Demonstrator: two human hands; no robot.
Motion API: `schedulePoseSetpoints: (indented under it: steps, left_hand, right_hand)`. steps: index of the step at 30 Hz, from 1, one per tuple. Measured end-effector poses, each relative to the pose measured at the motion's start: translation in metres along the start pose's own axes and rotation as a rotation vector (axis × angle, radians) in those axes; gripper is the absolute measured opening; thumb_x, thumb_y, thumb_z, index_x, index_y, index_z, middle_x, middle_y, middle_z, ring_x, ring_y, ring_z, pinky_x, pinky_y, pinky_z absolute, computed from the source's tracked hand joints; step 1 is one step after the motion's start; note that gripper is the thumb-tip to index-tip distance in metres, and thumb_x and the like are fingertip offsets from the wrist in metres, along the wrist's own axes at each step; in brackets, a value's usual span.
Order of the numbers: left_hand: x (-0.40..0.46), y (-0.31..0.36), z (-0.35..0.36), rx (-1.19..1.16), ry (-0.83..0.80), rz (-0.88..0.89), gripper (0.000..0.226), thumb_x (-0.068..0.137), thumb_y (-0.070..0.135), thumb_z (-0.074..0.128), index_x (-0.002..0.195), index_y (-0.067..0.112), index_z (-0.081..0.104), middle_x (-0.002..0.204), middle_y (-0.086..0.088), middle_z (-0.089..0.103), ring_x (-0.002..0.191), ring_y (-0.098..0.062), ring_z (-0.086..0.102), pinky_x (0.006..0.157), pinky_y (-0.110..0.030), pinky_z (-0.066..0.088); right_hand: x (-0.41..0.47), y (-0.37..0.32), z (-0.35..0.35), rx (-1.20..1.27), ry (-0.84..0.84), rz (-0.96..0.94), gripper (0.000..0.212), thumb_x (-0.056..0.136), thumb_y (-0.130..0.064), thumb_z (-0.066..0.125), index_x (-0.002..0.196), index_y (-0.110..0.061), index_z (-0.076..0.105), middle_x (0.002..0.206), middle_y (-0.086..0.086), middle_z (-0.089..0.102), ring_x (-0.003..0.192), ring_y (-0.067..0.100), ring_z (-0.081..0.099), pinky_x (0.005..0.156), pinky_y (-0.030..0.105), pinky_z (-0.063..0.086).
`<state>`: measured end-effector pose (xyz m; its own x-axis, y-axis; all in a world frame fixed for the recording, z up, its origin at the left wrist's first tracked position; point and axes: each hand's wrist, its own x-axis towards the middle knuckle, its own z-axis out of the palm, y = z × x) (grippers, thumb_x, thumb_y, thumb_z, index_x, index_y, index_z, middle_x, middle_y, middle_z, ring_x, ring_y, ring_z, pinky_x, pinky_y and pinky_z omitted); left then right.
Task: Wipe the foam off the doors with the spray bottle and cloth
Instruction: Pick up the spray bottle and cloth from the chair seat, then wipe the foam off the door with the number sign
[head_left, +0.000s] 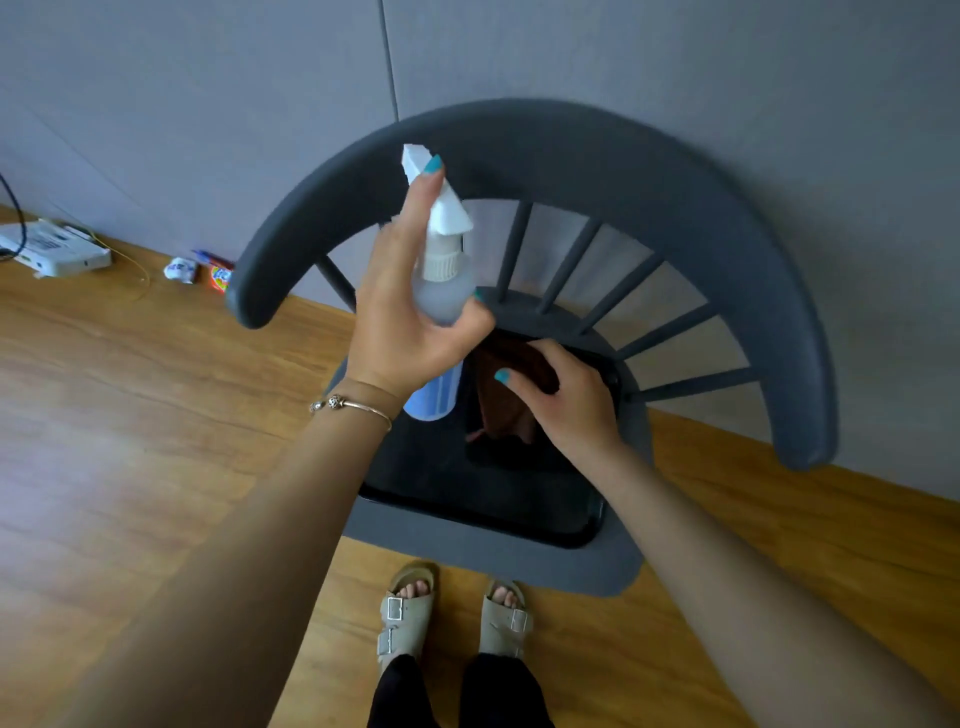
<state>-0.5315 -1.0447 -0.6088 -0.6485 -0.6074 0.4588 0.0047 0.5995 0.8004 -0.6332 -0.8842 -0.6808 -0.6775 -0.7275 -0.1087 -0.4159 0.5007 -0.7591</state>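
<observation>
Hands at work over a grey chair (545, 150) set vs. the wall: left hand (410, 312) holds the spray bottle (441, 280) upright, long axis near vertical, fingers curled round its body, forefinger on the white nozzle. Right hand (566, 395), lower and nearer the seat, has fingers closed on the brown cloth (506, 400), apparently lying on a dark tray (483, 519). Doors not in shot.

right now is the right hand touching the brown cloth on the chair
Touching: the head view shows the right hand with fingers curled over the crumpled brown cloth.
</observation>
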Motion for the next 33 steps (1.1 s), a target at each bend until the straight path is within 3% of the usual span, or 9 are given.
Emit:
schedulePoseSetpoints:
  steps: [3, 6, 9, 14, 19, 22, 26, 30, 33]
  left_hand:
    - [0.009, 0.043, -0.006, -0.036, 0.0, -0.044, 0.09, 0.069, 0.003, 0.066, 0.149, 0.018, 0.027, 0.121, 0.023, 0.048, 0.107, -0.03, 0.056, 0.096, -0.025, 0.044]
    - [0.018, 0.087, -0.013, -0.119, -0.018, -0.105, 0.091, 0.068, 0.002, 0.066, 0.149, 0.019, 0.028, 0.134, 0.022, 0.044, 0.122, -0.007, 0.05, 0.101, -0.02, 0.038]
    - [0.03, 0.129, -0.023, -0.156, -0.091, -0.064, 0.091, 0.068, -0.002, 0.067, 0.147, 0.02, 0.028, 0.133, 0.023, 0.042, 0.123, 0.005, 0.045, 0.103, -0.017, 0.036]
    - [0.039, 0.19, -0.043, -0.239, -0.196, -0.046, 0.091, 0.07, -0.001, 0.071, 0.146, 0.027, 0.032, 0.115, 0.024, 0.055, 0.105, -0.005, 0.059, 0.095, -0.027, 0.05]
    - [0.039, 0.242, -0.051, -0.323, -0.287, -0.03, 0.09, 0.076, 0.003, 0.076, 0.149, 0.025, 0.028, 0.138, 0.022, 0.048, 0.117, 0.004, 0.052, 0.099, -0.015, 0.041]
    - [0.035, 0.264, -0.042, -0.346, -0.366, -0.004, 0.094, 0.074, 0.003, 0.073, 0.151, 0.03, 0.026, 0.123, 0.023, 0.058, 0.098, -0.004, 0.06, 0.09, -0.017, 0.046]
    - [0.025, 0.303, -0.016, -0.428, -0.467, 0.006, 0.092, 0.073, 0.008, 0.072, 0.152, 0.027, 0.028, 0.132, -0.006, 0.057, 0.109, -0.012, 0.06, 0.094, -0.026, 0.05]
    - [0.009, 0.357, 0.024, -0.491, -0.604, 0.035, 0.093, 0.075, 0.004, 0.074, 0.15, 0.031, 0.028, 0.13, -0.003, 0.059, 0.109, -0.01, 0.06, 0.092, -0.025, 0.052]
    - [-0.008, 0.403, 0.057, -0.528, -0.699, 0.099, 0.093, 0.074, 0.002, 0.075, 0.148, 0.034, 0.029, 0.134, -0.002, 0.056, 0.113, -0.011, 0.059, 0.097, -0.028, 0.05]
  right_hand:
    - [-0.012, -0.034, -0.032, 0.062, 0.027, 0.039, 0.029, 0.089, -0.041, 0.07, 0.115, -0.03, 0.065, 0.102, -0.017, 0.066, 0.098, 0.005, 0.063, 0.085, 0.029, 0.053]
    - [-0.027, -0.068, -0.067, 0.217, 0.057, 0.076, 0.023, 0.087, -0.034, 0.074, 0.108, -0.034, 0.065, 0.098, -0.016, 0.069, 0.095, 0.004, 0.065, 0.084, 0.032, 0.055]
    - [-0.046, -0.1, -0.102, 0.279, 0.136, 0.074, 0.021, 0.084, -0.03, 0.078, 0.092, -0.04, 0.062, 0.089, -0.016, 0.069, 0.087, 0.002, 0.065, 0.075, 0.027, 0.054]
    - [-0.087, -0.141, -0.149, 0.335, 0.324, 0.077, 0.021, 0.083, -0.018, 0.078, 0.089, -0.033, 0.065, 0.084, -0.01, 0.068, 0.083, 0.008, 0.066, 0.072, 0.031, 0.053]
    - [-0.14, -0.173, -0.186, 0.411, 0.469, 0.087, 0.021, 0.084, -0.013, 0.077, 0.09, -0.03, 0.067, 0.084, -0.01, 0.071, 0.083, 0.007, 0.068, 0.073, 0.03, 0.056]
    - [-0.173, -0.182, -0.203, 0.445, 0.576, 0.11, 0.022, 0.084, -0.009, 0.076, 0.089, -0.028, 0.067, 0.082, -0.014, 0.071, 0.08, 0.004, 0.068, 0.07, 0.025, 0.054]
    - [-0.219, -0.18, -0.227, 0.472, 0.718, 0.152, 0.019, 0.084, -0.01, 0.077, 0.088, -0.025, 0.067, 0.082, -0.01, 0.071, 0.081, 0.008, 0.068, 0.071, 0.031, 0.057]
    - [-0.267, -0.167, -0.255, 0.506, 0.855, 0.21, 0.014, 0.084, -0.009, 0.076, 0.091, -0.02, 0.069, 0.085, -0.003, 0.072, 0.085, 0.014, 0.069, 0.075, 0.039, 0.059]
    - [-0.306, -0.154, -0.281, 0.537, 0.972, 0.222, 0.018, 0.085, -0.006, 0.076, 0.093, -0.022, 0.069, 0.087, -0.007, 0.072, 0.086, 0.012, 0.07, 0.075, 0.032, 0.058]
